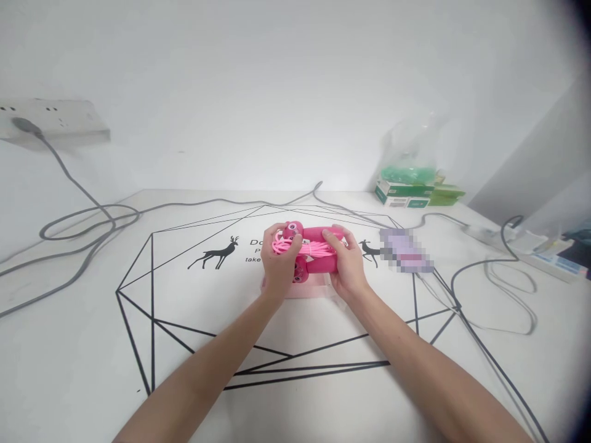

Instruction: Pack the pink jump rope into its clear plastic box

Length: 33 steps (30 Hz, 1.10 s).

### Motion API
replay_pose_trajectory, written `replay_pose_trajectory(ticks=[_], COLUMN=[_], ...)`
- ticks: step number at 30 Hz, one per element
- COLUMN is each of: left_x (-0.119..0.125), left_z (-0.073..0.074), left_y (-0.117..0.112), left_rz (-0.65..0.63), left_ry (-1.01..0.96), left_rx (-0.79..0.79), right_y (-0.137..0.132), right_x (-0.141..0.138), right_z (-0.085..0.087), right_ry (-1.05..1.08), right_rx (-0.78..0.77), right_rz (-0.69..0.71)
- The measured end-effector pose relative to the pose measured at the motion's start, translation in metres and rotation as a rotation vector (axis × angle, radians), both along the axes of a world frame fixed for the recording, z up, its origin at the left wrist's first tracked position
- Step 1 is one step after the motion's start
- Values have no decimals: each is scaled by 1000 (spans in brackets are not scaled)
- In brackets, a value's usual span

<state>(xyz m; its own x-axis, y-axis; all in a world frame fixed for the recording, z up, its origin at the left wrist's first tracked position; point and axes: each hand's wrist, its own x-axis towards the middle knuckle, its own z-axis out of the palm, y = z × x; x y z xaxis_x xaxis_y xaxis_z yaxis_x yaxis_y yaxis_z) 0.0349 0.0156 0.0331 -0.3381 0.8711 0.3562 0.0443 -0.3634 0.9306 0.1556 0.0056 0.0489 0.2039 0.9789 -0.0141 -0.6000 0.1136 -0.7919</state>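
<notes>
A pink jump rope (314,248) is held between my two hands, its cord coiled in a bundle tied at the middle. Its two deep-pink handles lie side by side, with cartoon animal faces at their left ends. My left hand (281,261) grips the face ends and the coil, thumb on top. At the other side, my right hand (346,258) closes round the plain handle ends. Just below the rope is a pale pink box (309,290), partly hidden by the rope and hands; whether they touch it I cannot tell.
The white table mat (207,326) has black lines and deer prints. A blurred-out purple object (406,251) lies to the right. Grey cables (92,246) cross the left and back. Green-and-white boxes (406,192) under a plastic bag (410,147) stand at the back right.
</notes>
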Motion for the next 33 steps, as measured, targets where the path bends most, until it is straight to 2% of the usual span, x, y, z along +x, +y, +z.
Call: replay_pose_trajectory(ticks=[6,11,16,23,27,31,33], left_x=[9,10,12,17,16,14,12], left_z=[-5,-5,-4,1,-2,-9,-12], left_y=[-7,-8,-9,-13,-12,-12,-12], left_rz=[-48,-44,-74,-245,-381,-545,-568], left_ry=[49,39,58,119,211,386,558], left_rx=[-29,-45,-24,-47,-40,9,89], right_y=[2,1,5,10,12,15,17], right_x=[5,6,11,29,44,55,58], right_z=[-2,-6,-5,-11,-16,-25,-29], right_ry=[-16,-10,26,126,124,71,65], right_rx=[-54,-31,-76,-149,-126,-81,-74], right_rz=[-121,-93,-96,-122,-155,-167,-162])
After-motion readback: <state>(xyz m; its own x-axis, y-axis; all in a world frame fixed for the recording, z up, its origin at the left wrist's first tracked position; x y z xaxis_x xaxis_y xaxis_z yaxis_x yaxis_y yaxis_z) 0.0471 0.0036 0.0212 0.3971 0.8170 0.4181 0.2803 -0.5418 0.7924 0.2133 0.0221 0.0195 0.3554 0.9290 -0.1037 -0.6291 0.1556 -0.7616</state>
